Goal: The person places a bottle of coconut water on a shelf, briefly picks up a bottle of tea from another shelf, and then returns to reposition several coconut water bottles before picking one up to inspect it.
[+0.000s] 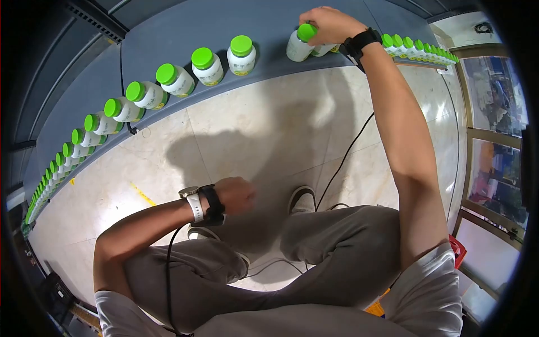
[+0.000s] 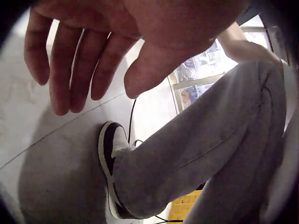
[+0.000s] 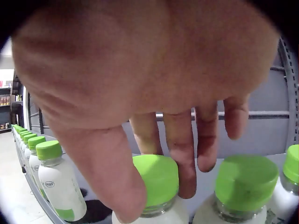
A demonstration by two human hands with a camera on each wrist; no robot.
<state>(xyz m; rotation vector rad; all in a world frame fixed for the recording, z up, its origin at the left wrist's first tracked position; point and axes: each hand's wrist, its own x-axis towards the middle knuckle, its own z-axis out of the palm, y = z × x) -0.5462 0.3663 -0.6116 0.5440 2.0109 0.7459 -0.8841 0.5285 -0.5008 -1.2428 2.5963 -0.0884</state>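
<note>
My right hand (image 1: 331, 26) is at a white bottle (image 1: 299, 48) with a green cap near the shelf's front edge. Seen from the right wrist, the thumb lies against the left of the green cap (image 3: 156, 179) and the fingers (image 3: 180, 154) reach down behind it, gripping it. Just right of it stands another capped bottle (image 3: 245, 182). My left hand (image 1: 236, 195) hangs over the floor, holding nothing; the left wrist view shows its fingers (image 2: 84, 70) loosely extended.
Several like bottles line the grey shelf (image 1: 281, 25) leftward, the nearest one (image 1: 241, 55) left of a gap. Another row (image 1: 415, 49) runs right. Below are a tiled floor, black cables (image 1: 349, 147), knees and shoes (image 1: 302, 197).
</note>
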